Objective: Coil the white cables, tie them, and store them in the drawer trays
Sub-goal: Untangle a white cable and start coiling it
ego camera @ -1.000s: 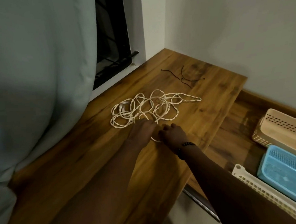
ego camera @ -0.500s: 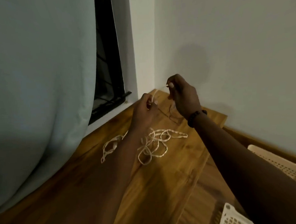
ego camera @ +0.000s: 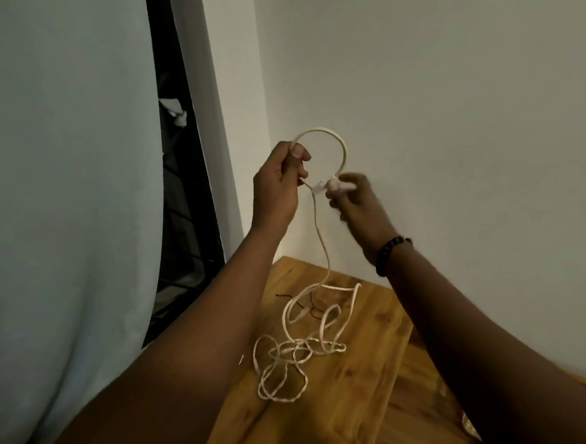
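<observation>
We have the pale curtain (ego camera: 60, 201) filling the whole left side, and the plain wall (ego camera: 449, 109) taking up the right, with a dark strip of window (ego camera: 185, 228) showing between them. Below, the wooden counter (ego camera: 330, 408) runs away from us into the corner. Both forearms reach up from the bottom, and both hands are raised well above the wood in front of the wall. Now the white cable (ego camera: 344, 150): one stretch of it arcs in a half loop between the two hands, a single strand drops from the left hand straight down to the counter, and the rest lies there in a loose tangle of loops, some of it twisted on itself. The left hand (ego camera: 277, 185) is curled round the cable, thumb pressed on top where the loop starts, fingers folded in. The right hand (ego camera: 355, 201) pinches the other end of the loop between thumb and fingertips, at what looks like a white plug (ego camera: 334, 185), though it is blurred and we cannot make out its shape. A dark beaded bracelet (ego camera: 391, 253) sits on the right wrist. Just behind the tangle we see thin dark ties (ego camera: 307, 305) lying on the wood, partly crossed by the cable. Down at the far lower right edge, a sliver of something pale peeks in, too little to tell what.
</observation>
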